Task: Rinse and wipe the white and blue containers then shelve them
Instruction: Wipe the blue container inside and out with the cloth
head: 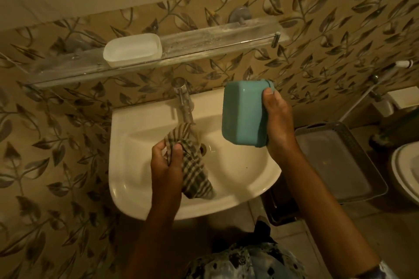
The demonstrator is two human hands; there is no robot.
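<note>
Head view: blue container held above sink rim.

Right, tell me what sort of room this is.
Most likely a home bathroom: a white sink with a tap sits against leaf-patterned wall tiles, a glass shelf hangs above it, and what looks like a toilet shows at the right edge.
</note>
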